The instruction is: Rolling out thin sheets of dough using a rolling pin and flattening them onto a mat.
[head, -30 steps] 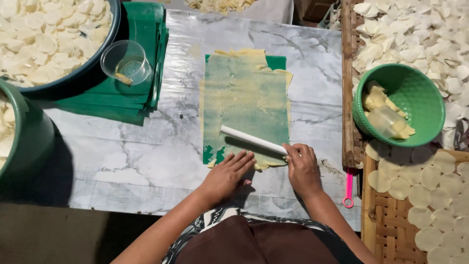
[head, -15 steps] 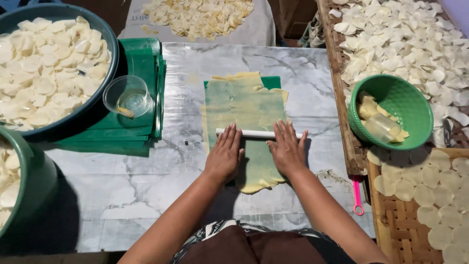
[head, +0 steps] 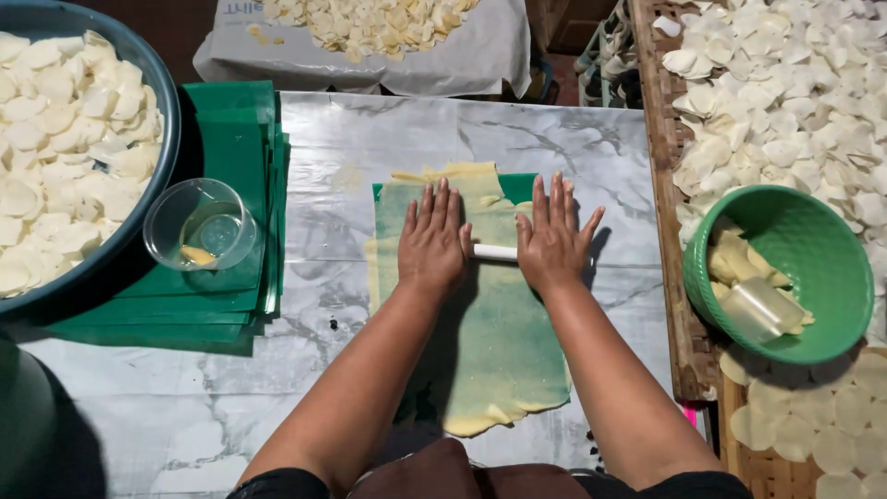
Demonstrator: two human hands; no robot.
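A thin yellowish dough sheet lies over a green plastic sheet on the marble table top. A white rolling pin lies across the dough near its far end. My left hand presses flat on the pin's left part, fingers spread. My right hand presses flat on its right part. Only the pin's short middle section shows between the palms.
A stack of green plastic sheets with a clear cup sits left. A dark basin of white discs stands far left. A green bowl with dough pieces sits right, by woven trays of drying discs.
Both hands rolled the pin away from me, from the dough's near end to its far end. The palms now lie flat on the pin.
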